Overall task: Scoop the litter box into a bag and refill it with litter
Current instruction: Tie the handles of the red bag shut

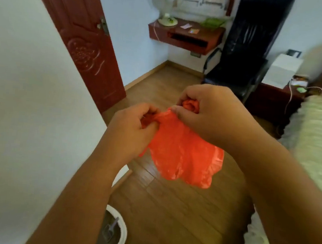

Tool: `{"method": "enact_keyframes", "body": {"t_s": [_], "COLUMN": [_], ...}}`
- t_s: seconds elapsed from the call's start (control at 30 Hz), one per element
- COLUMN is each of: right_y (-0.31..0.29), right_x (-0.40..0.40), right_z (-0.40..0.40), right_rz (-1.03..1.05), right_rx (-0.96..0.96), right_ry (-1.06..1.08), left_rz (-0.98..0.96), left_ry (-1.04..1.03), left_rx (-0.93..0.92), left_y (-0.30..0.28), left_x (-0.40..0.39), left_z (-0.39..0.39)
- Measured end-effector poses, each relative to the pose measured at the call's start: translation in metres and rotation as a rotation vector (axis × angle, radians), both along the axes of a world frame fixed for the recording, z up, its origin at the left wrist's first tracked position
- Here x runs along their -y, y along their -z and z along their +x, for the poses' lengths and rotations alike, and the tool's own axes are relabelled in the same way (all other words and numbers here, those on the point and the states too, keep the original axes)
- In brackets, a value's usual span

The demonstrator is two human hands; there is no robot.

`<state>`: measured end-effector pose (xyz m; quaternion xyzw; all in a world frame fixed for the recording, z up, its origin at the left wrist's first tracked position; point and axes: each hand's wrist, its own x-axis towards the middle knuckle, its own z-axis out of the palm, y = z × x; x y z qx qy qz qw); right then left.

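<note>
At lower left, against the white wall, the litter box (121,232) is seen as a white-rimmed tub partly cut off by the left forearm; grey litter is inside it and a grey scoop (110,231) is stuck handle-up in that litter. No clumps can be told apart at this blur. No refill litter sack is visible anywhere in view.

Moving right, the left hand (130,128) is closed tight around a gathered bunch of the orange plastic bag (180,154), with the fingers curled over the film. The bag hangs between the two hands, above the wooden floor, well apart from the litter box below. It is crumpled and limp, its mouth is not opened, and nothing is judged to be inside it (the film sags flat, with no bulge).

Further right, the right hand (209,114) is fisted on another wad of the same bag, a twisted orange knot showing between thumb and forefinger.

Progress is judged early: the bag is only being teased open. Scooping is not yet done, since the scoop is untouched in the box. Bagging the waste and refilling with fresh litter are both left.
</note>
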<state>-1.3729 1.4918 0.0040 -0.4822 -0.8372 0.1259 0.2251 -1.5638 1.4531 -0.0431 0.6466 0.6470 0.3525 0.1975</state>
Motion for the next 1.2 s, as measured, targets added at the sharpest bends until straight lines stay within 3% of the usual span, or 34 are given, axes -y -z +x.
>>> {"method": "enact_keyframes", "body": {"t_s": [0.33, 0.67, 0.83, 1.2], "right_y": [0.017, 0.043, 0.050, 0.050], "right_x": [0.039, 0.089, 0.085, 0.027], "right_z": [0.040, 0.058, 0.078, 0.140], "right_rz": [-0.013, -0.038, -0.025, -0.015], "right_rx": [-0.015, -0.114, -0.160, -0.163], "right_ry": [0.496, 0.826, 0.888, 0.801], "left_rz": [-0.086, -0.165, -0.171, -0.145], "left_ry": [0.535, 0.793, 0.817, 0.782], "left_rx": [0.111, 0.114, 0.065, 0.028], "left_y": [0.015, 0.028, 0.030, 0.022], "left_x": [-0.049, -0.048, -0.058, -0.104], "left_z": [0.039, 0.083, 0.107, 0.163]}}
